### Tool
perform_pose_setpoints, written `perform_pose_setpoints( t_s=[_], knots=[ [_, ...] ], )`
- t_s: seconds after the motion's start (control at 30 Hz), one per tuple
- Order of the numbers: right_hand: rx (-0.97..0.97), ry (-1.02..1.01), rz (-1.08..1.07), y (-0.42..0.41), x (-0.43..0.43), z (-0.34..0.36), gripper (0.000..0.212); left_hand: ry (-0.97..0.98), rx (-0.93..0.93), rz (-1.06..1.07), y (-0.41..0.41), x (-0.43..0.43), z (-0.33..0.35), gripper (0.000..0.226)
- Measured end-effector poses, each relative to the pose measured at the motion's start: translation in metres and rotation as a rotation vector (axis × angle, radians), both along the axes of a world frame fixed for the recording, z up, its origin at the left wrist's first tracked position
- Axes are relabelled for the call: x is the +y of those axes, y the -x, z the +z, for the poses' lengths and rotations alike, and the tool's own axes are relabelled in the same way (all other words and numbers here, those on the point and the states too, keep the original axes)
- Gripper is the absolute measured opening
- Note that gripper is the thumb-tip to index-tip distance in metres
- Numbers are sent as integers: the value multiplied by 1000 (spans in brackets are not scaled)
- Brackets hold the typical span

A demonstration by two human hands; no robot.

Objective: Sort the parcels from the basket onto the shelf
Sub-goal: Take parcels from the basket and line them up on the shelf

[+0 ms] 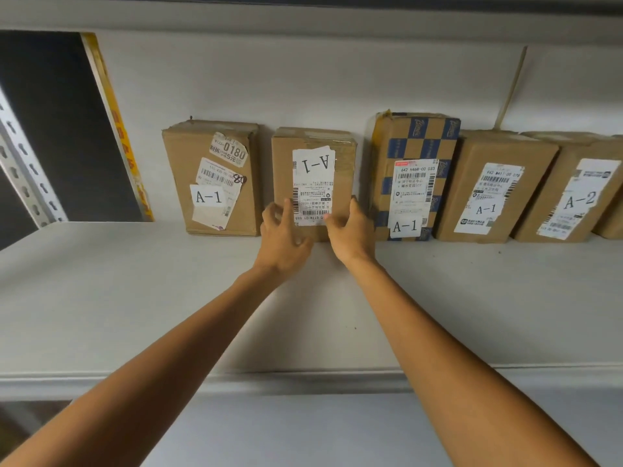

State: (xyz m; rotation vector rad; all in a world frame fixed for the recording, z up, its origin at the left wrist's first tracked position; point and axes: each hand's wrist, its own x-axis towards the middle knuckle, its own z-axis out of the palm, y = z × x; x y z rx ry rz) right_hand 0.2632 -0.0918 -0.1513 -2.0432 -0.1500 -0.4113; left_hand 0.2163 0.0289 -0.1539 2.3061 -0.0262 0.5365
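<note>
A brown cardboard parcel (344, 163) stands upright against the back wall of the white shelf (135, 291), its "A-1" label upside down. My left hand (283, 237) touches the parcel's lower left front with loosely spread fingers, the index finger lying on the label. My right hand (350, 230) holds the lower right corner, with its fingers across the front and its thumb up the right edge. The basket is out of view.
More parcels line the back wall: an A-1 box (215, 197) on the left, a blue-checked A-1 box (413, 146), another A-1 box (488, 183) and an A-2 box (566, 187) on the right. A metal shelf upright (30, 176) stands at far left.
</note>
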Motion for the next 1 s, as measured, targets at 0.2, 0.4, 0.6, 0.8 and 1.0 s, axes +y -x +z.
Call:
perform_pose_setpoints(
  t_s=[0.2,0.4,0.6,0.8,1.0],
  knots=[
    [32,128,68,47,-32,2,52,-141,127,-84,21,-3,7,60],
    [89,170,20,104,-93,15,62,-264,134,-340,45,-38,31,51],
    [95,202,-217,176,-193,26,60,-301,90,-629,69,-132,50,45],
    [136,140,-446,256,-304,25,66,-397,81,-891,115,-259,50,45],
    [171,92,-640,346,-417,-1,70,-375,119,-1089,177,-394,34,46]
  ],
)
